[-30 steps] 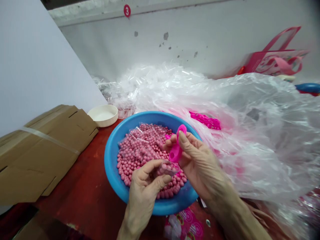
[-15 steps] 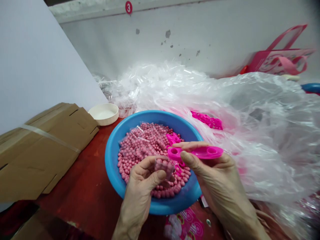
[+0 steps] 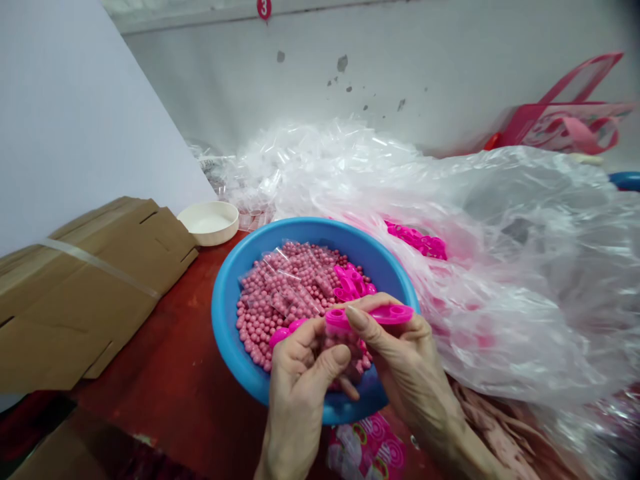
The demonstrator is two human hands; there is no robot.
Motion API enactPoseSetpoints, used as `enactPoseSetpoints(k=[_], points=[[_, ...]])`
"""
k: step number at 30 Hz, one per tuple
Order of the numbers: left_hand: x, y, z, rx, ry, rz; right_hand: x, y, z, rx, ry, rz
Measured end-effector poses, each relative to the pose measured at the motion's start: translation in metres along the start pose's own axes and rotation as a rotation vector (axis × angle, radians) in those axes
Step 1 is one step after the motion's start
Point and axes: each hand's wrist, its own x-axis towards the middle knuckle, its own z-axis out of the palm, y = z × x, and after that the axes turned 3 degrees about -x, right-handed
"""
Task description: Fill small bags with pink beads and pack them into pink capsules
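Bead pack [image 3: 341, 341] clamped, L hand [image 3: 303, 390] | pink pc [image 3: 395, 313] clamped, R hand [image 3: 406, 357], at pack top; joined: can't tell | loose pcs [image 3: 353, 283], beads [image 3: 254, 331] remain in basin [image 3: 225, 333]

The piece [image 3: 399, 314] I hold is hot pink, the beads [image 3: 254, 331] dusty pink, the basin [image 3: 223, 327] plain blue, the bench [image 3: 195, 393] red.

Bead packet [image 3: 344, 341] partly behind left grip [image 3: 301, 390], red sign [image 3: 264, 8] cropped at top, pink bag [image 3: 543, 125] blurred
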Motion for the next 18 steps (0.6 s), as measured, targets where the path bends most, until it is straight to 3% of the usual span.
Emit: enactPoseSetpoints(k=[2, 6, 11, 18], points=[[-0.002, -0.001, 0.002, -0.004, 0.000, -0.006, -0.004, 0.004, 0.003, -0.086, 0.070, -0.108], [-0.004, 0.004, 0.000, -0.035, -0.020, -0.058, -0.011, 0.006, 0.000, -0.303, 0.167, -0.480], [-0.003, 0.016, -0.008, -0.092, -0.081, -0.257, -0.012, -0.007, -0.020, -0.535, -0.064, -0.615], [-0.016, 0.012, -0.002, -0.105, -0.004, -0.330, -0.021, -0.012, -0.042, -0.866, -0.228, -0.925]])
